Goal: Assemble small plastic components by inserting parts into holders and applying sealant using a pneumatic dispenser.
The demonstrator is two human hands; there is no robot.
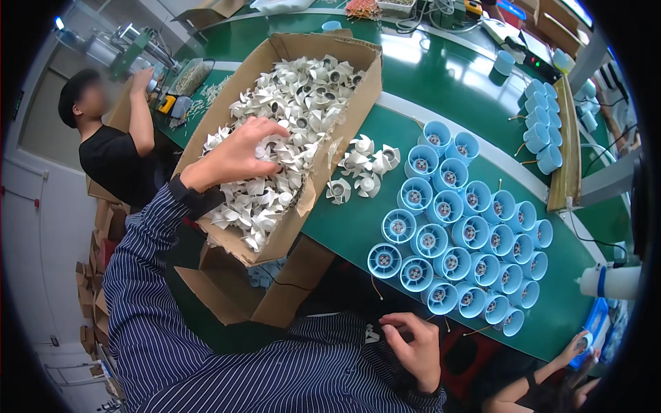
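Observation:
My left hand [249,153] reaches over a cardboard box [361,93] heaped with white fan impellers [303,89]. Its thumb and fingers are curved and apart, just above the heap, with nothing visibly gripped. Low in front of my body is my right hand [418,346], fingers bent, a gap between thumb and forefinger. A small white shape beside its fingertips is too unclear to name. Several loose impellers [367,184] lie on the green table between the box and rows of light-blue round fan housings [471,233], whose open ends show spoked centres.
Under the box's near end stands an open cardboard carton [231,292] holding blue parts. More blue housings [540,117] line a wooden board [566,138] at the right. One co-worker [113,144] sits at the left; another's hand [575,347] holds a part at lower right.

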